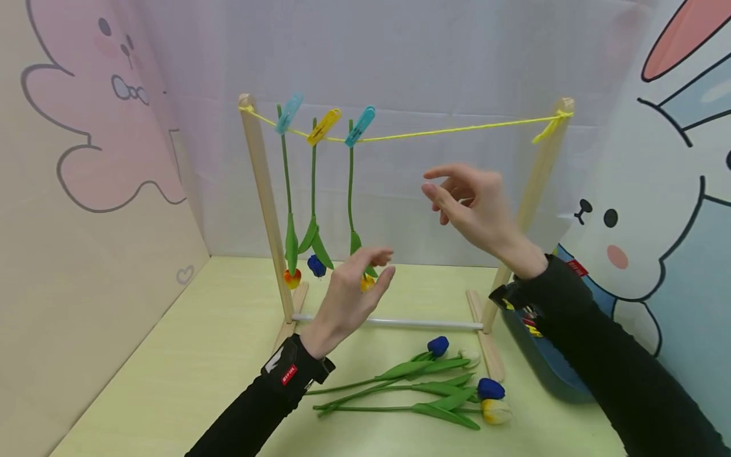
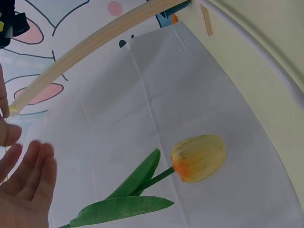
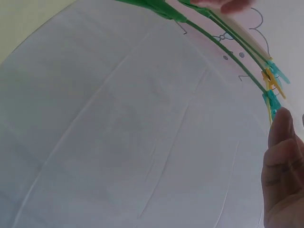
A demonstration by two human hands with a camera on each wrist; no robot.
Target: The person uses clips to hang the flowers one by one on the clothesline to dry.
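Three artificial tulips hang upside down from a yellow string (image 1: pixel 445 132), each stem pinned by a clothespin: a blue clothespin (image 1: pixel 289 113) at the left, a yellow clothespin (image 1: pixel 323 127), then another blue clothespin (image 1: pixel 360 125). Their blooms are an orange tulip (image 1: pixel 292 278), a blue tulip (image 1: pixel 316 265) and a yellow tulip (image 2: pixel 199 157). My left hand (image 1: pixel 355 295) is raised with nothing in it, overlapping the yellow bloom in the head view. Higher up to the right, my right hand (image 1: pixel 471 202) hovers below the string, its fingers loosely bent and holding nothing.
Wooden posts (image 1: pixel 265 209) carry the string, joined low down by a white rod (image 1: pixel 422 324). Several tulips (image 1: pixel 422 387) with blue and pale blooms lie on the table in front. A dark blue basket (image 1: pixel 548 362) holding colourful clothespins stands at the right, partly behind my right forearm.
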